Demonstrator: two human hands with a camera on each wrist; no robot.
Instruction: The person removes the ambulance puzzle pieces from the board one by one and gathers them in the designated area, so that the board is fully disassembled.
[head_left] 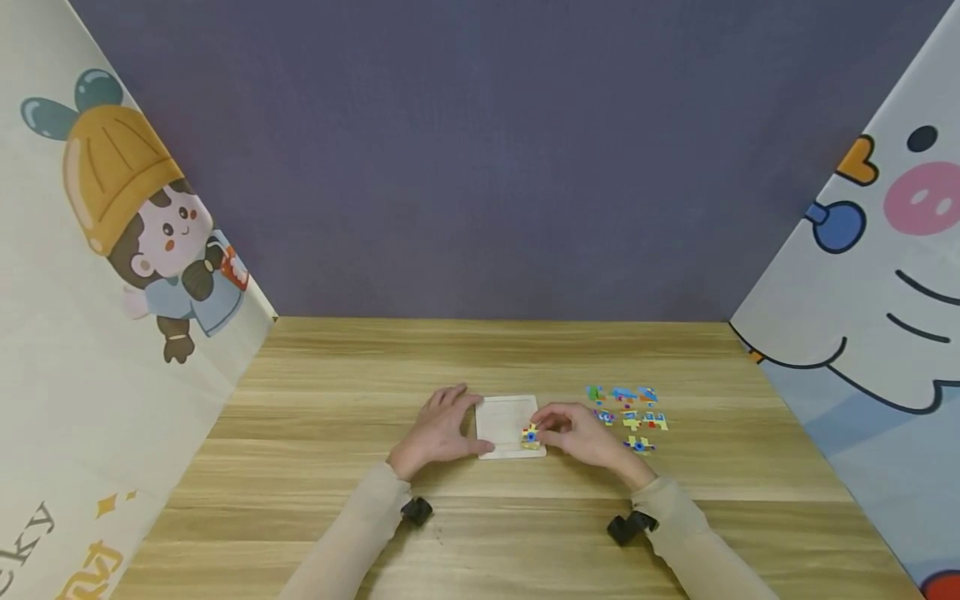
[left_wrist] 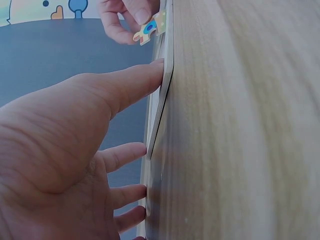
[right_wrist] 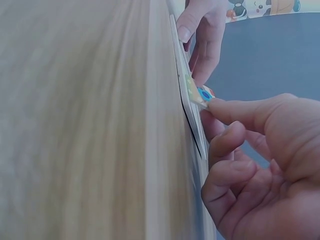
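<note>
A pale, shallow puzzle tray (head_left: 502,423) lies flat on the table. My left hand (head_left: 447,423) is at its left side, the straight thumb (left_wrist: 135,82) touching the near edge and the outstretched fingers near the far left corner. Between thumb and fingertips, my right hand (head_left: 581,433) pinches a jigsaw piece (head_left: 531,435) with a blue round mark, tilted over the tray's near right corner. Beside it a yellow-green part (right_wrist: 191,88) touches the tray; I cannot tell whether it is a separate piece. The right fingertips hide some of the held piece.
Several loose jigsaw pieces (head_left: 630,421) lie in rough rows right of the tray, close beyond the right hand. The wood-grain table (head_left: 337,375) meets a dark back wall (head_left: 480,167) and printed side panels. Black wrist mounts (head_left: 417,511) sit at both cuffs.
</note>
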